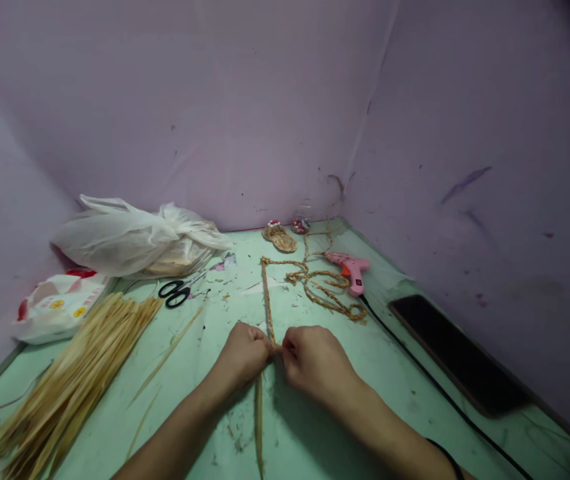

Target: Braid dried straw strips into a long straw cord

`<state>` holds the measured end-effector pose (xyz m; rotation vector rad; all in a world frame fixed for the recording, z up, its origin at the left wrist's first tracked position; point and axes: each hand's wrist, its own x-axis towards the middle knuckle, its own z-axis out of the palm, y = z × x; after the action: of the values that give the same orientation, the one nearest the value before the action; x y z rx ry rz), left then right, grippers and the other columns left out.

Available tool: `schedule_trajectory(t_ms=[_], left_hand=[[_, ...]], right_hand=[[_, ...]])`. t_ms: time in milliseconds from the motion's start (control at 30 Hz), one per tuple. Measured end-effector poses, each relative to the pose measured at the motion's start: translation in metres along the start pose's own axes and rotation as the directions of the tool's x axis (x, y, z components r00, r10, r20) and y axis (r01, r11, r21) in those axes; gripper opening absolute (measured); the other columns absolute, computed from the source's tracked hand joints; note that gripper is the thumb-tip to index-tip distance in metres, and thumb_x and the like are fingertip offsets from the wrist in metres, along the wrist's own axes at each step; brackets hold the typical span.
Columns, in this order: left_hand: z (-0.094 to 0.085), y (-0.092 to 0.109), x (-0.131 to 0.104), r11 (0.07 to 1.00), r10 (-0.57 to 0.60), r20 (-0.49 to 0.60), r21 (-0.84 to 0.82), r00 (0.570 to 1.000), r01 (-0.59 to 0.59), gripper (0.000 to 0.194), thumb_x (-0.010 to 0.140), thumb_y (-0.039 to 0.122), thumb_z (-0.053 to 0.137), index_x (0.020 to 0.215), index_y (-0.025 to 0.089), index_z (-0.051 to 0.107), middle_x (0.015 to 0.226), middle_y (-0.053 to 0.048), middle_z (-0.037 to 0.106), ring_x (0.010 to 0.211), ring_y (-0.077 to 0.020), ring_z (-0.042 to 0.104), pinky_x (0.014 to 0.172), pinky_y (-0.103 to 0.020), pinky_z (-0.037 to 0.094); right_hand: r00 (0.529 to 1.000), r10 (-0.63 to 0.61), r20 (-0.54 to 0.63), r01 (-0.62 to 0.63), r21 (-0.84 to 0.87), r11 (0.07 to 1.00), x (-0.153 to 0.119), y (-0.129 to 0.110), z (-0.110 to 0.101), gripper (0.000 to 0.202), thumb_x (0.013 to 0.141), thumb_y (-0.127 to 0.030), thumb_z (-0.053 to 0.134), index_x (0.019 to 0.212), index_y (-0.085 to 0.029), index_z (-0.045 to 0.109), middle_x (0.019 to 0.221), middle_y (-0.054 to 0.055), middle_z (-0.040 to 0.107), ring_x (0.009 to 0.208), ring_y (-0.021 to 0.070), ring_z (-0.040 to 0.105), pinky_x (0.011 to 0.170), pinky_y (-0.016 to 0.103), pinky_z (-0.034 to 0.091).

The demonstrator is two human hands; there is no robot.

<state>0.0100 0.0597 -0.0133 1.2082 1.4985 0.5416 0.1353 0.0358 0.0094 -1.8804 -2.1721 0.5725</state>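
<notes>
On the green table (315, 427), the left hand (245, 353) and right hand (315, 360) pinch tight on the straw braid (267, 293), keeping it from coming loose.

Rough straw braid (268, 300), glossy pink plastic glue gun (351, 271)

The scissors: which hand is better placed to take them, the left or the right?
Left, probably. The scissors lie on the left hand's side of the braid; the right hand would have to cross over both. Both hands now pinch the braid.
</notes>
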Motion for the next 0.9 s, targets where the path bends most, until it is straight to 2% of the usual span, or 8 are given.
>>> schedule_trajectory(t_ms=[233,367,500,633,700,800,833,900], left_hand=[[-0.009,0.013,-0.009,0.972,-0.083,0.136,-0.206,0.987,0.11,0.01,0.05,0.017,0.046,0.04,0.014,0.043,0.032,0.004,0.036,0.026,-0.0032,0.025,0.029,-0.018,0.011],[-0.017,0.011,-0.007,0.979,-0.066,0.218,-0.176,0.974,0.105,0.009,0.05,0.02,0.052,0.046,0.013,0.05,0.033,0.004,0.039,0.026,-0.0032,0.027,0.028,-0.017,0.012],[-0.019,0.008,-0.004,0.988,-0.029,0.261,-0.138,0.965,0.067,0.012,0.049,0.021,0.056,0.045,0.013,0.048,0.031,0.006,0.037,0.025,-0.0026,0.024,0.028,-0.017,0.012],[-0.019,0.008,-0.003,0.987,-0.026,0.284,-0.142,0.958,0.069,0.014,0.05,0.021,0.056,0.044,0.014,0.047,0.031,0.006,0.036,0.024,-0.0026,0.024,0.028,-0.017,0.011],[-0.019,0.008,-0.003,0.986,-0.021,0.288,-0.152,0.957,0.067,0.012,0.05,0.02,0.055,0.044,0.014,0.047,0.031,0.006,0.036,0.024,-0.0025,0.024,0.028,-0.017,0.01],[-0.019,0.009,-0.003,0.983,-0.007,0.291,-0.173,0.957,0.059,0.009,0.048,0.018,0.052,0.043,0.013,0.047,0.03,0.006,0.035,0.024,-0.0025,0.023,0.028,-0.018,0.009],[-0.019,0.009,-0.003,0.983,-0.007,0.291,-0.174,0.957,0.06,0.008,0.047,0.018,0.051,0.043,0.013,0.047,0.03,0.006,0.035,0.024,-0.0026,0.023,0.029,-0.018,0.009],[-0.018,0.009,-0.003,0.985,-0.011,0.292,-0.164,0.956,0.062,0.007,0.047,0.018,0.051,0.043,0.014,0.047,0.031,0.006,0.036,0.025,-0.0028,0.024,0.029,-0.018,0.01]], right_hand=[[0.991,0.1,0.088,-0.122,0.302,0.945,-0.004,-0.008,0.008,0.02,0.068,-0.026,0.05,0.061,-0.015,0.065,0.057,0.005,0.063,0.049,0.0105,0.048,0.043,0.02,0.025],[0.996,0.026,0.084,-0.047,0.251,0.967,-0.007,-0.008,0.007,0.02,0.067,-0.024,0.049,0.06,-0.016,0.066,0.053,0.003,0.061,0.046,0.0093,0.043,0.044,0.021,0.023],[0.982,-0.025,0.186,-0.029,0.28,0.96,-0.002,0.004,0.0,0.018,0.063,-0.027,0.053,0.058,-0.016,0.066,0.049,0.002,0.057,0.043,0.009,0.04,0.042,0.021,0.023],[0.997,0.074,0.009,-0.068,0.499,0.864,0.014,0.019,0.001,0.023,0.07,-0.029,0.047,0.067,-0.013,0.063,0.06,0.004,0.06,0.052,0.0103,0.047,0.047,0.02,0.031],[0.992,0.094,0.081,-0.124,0.634,0.763,0.021,0.02,0.008,0.02,0.07,-0.025,0.046,0.073,-0.012,0.061,0.06,0.003,0.059,0.051,0.0098,0.048,0.048,0.019,0.033],[0.946,0.035,0.323,-0.279,0.753,0.596,0.024,0.015,0.021,0.016,0.069,-0.018,0.044,0.075,-0.013,0.057,0.051,-0.002,0.051,0.044,0.008,0.045,0.045,0.018,0.033],[0.937,0.02,0.349,-0.295,0.758,0.581,0.024,0.013,0.024,0.014,0.067,-0.017,0.044,0.073,-0.013,0.056,0.048,-0.003,0.048,0.042,0.0072,0.042,0.043,0.018,0.032],[0.953,0.034,0.303,-0.257,0.74,0.621,0.024,0.013,0.028,0.01,0.063,-0.014,0.047,0.065,-0.012,0.056,0.046,-0.004,0.045,0.042,0.0059,0.038,0.043,0.018,0.029]])
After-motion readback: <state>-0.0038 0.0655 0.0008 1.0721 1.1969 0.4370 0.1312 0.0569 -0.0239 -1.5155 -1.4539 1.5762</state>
